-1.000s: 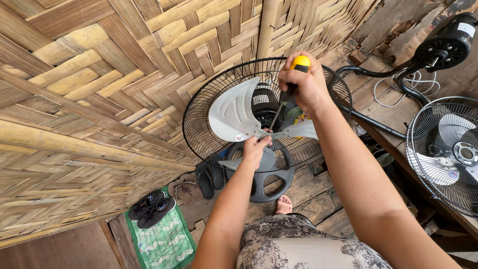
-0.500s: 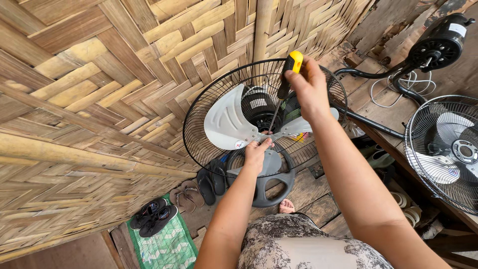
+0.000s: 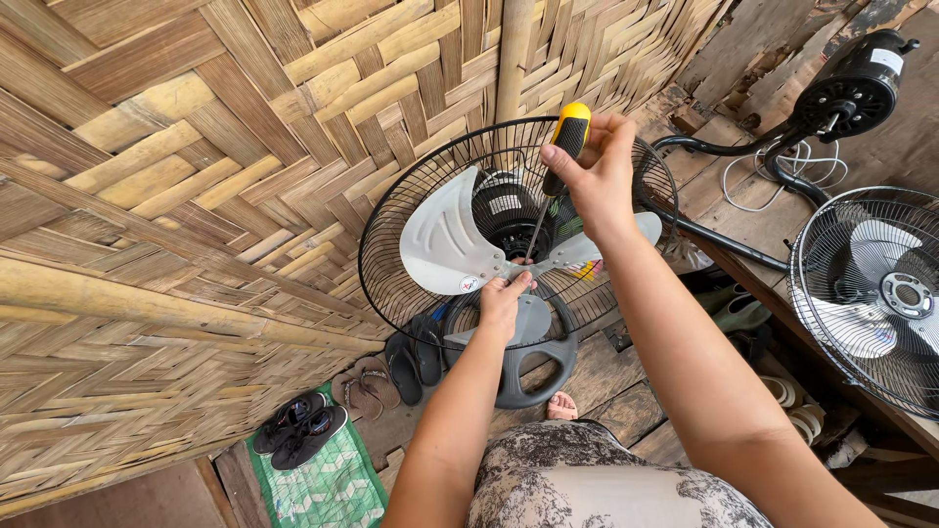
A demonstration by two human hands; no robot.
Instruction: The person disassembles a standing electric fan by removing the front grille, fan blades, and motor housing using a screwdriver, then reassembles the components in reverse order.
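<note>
A fan with a black wire rear guard (image 3: 391, 210) and grey blades (image 3: 440, 240) stands in front of me on a dark round base (image 3: 533, 376). My right hand (image 3: 597, 171) is closed on the yellow and black handle of a screwdriver (image 3: 562, 147); its thin shaft runs down to the blade hub. My left hand (image 3: 504, 303) pinches the hub right at the screwdriver tip, over the lower blade. The fan's motor (image 3: 514, 225) sits behind the blades.
A woven bamboo wall (image 3: 176, 196) fills the left. Several sandals (image 3: 381, 376) and a green mat (image 3: 328, 489) lie on the plank floor. A second caged fan (image 3: 871, 293) and a bare black fan motor (image 3: 851, 88) on a stand sit at right.
My view has drifted slightly; the right hand with the screwdriver has shifted a little lower and left over the hub. The left hand stays on the hub.
</note>
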